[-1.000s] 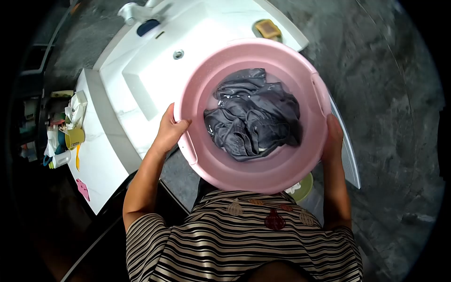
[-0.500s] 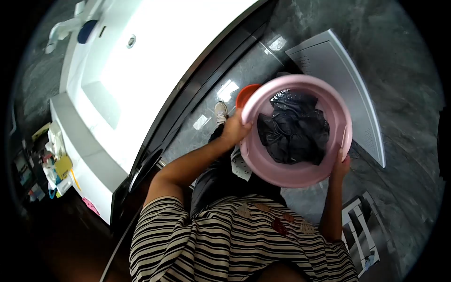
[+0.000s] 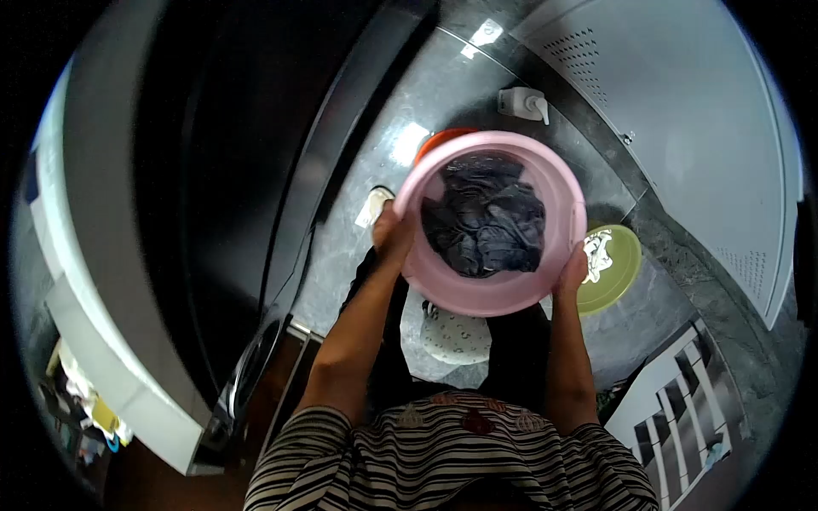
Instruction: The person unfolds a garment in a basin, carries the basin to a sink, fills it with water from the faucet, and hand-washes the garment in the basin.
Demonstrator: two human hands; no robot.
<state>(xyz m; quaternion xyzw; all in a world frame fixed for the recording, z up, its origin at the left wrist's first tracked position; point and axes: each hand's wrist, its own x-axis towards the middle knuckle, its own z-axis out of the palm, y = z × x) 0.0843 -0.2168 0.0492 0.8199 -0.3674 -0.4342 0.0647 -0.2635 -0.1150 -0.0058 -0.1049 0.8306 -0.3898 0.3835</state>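
facing mouth-up, round pink basin [image 3: 473, 294], left grip [image 3: 392, 234] and right grip [image 3: 569, 274] curled firmly against its opposite sides

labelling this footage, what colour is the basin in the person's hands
The basin is light pink, seen best in the head view.

Glossy grey floor tiles [image 3: 464, 85] lie between a pale perforated panel [image 3: 673, 119] and perhaps a black cabinet [image 3: 243, 179]
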